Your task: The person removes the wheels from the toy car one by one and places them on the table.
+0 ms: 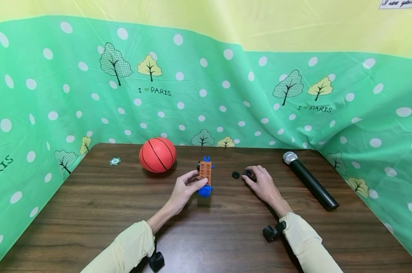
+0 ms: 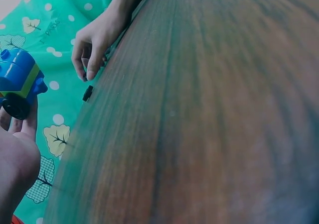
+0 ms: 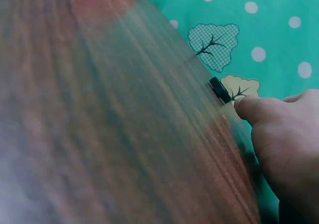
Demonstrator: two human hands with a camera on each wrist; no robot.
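My left hand [image 1: 185, 189] grips a toy block vehicle [image 1: 205, 175], orange and studded on top, with blue ends and a blue hook at the far end. One black wheel [image 1: 198, 165] shows on its left side. In the left wrist view, the vehicle's blue end [image 2: 20, 72] has a yellow-green band, with a black wheel below. On the right, my right hand [image 1: 263, 185] pinches a small black wheel [image 1: 247, 173] between thumb and fingers, low over the table. Just left of those fingertips, another black wheel [image 1: 235, 174] lies on the table; the right wrist view shows a black wheel [image 3: 219, 90] near the thumb.
Behind my left hand stands a red toy basketball [image 1: 158, 155], with a poker chip [image 1: 115, 161] farther left. A black microphone [image 1: 310, 181] lies slantwise to the right of my right hand. Green dotted cloth [image 1: 206, 102] hangs behind the brown wooden table [image 1: 90, 212].
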